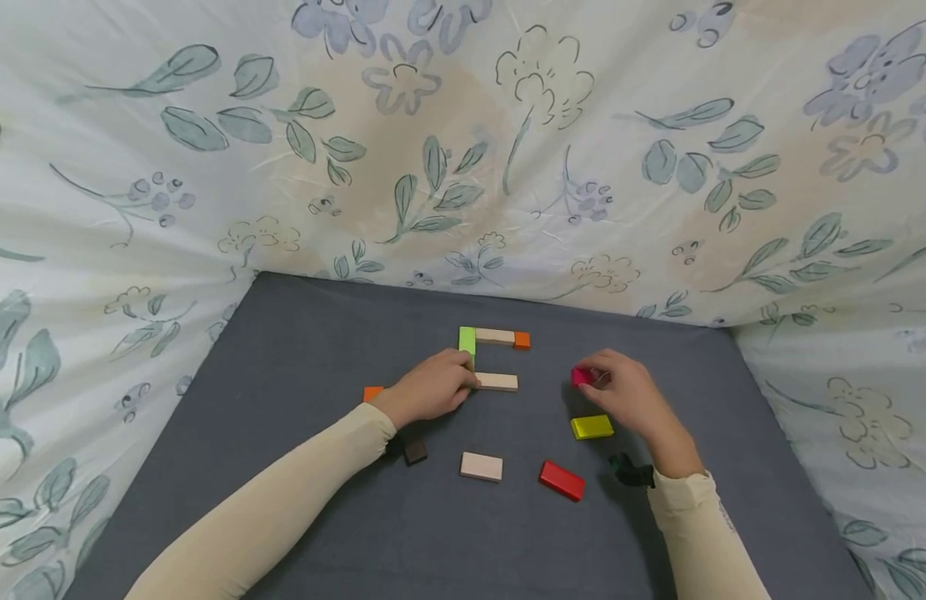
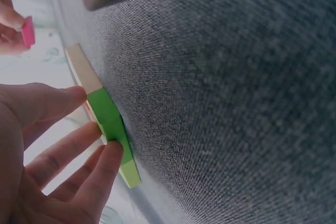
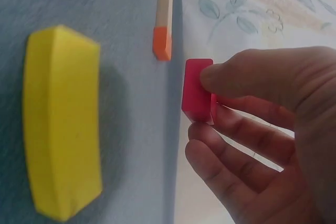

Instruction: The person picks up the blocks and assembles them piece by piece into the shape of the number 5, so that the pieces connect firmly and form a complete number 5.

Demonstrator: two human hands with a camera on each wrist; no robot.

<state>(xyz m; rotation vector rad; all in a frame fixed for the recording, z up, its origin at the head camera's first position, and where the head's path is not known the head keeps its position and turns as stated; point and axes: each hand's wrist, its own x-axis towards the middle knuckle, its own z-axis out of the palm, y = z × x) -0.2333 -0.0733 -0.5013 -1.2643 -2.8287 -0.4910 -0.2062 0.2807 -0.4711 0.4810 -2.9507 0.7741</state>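
My right hand [image 1: 623, 392] pinches a small pink block [image 3: 198, 87] between thumb and fingers, above the cloth. Below that hand lies a yellow block [image 1: 592, 427], large in the right wrist view. My left hand [image 1: 432, 386] has thumb and fingertips around a green block [image 2: 106, 111] in a row of blocks at the table's middle. In the head view this hand hides most of that block. Touching its ends are a light green block [image 1: 467, 337] and a wooden block [image 1: 497, 382]. Another wooden block [image 1: 495, 336] and an orange block [image 1: 522, 341] extend to the right at the back.
Nearer the front lie a red block [image 1: 562, 480], a pale block [image 1: 481, 467] and a dark brown block [image 1: 414, 452]. An orange block [image 1: 372, 393] is partly behind the left wrist. A dark green piece [image 1: 629, 471] sits by the right wrist. Floral cloth [image 1: 463, 208] encloses the grey table [image 1: 320, 325].
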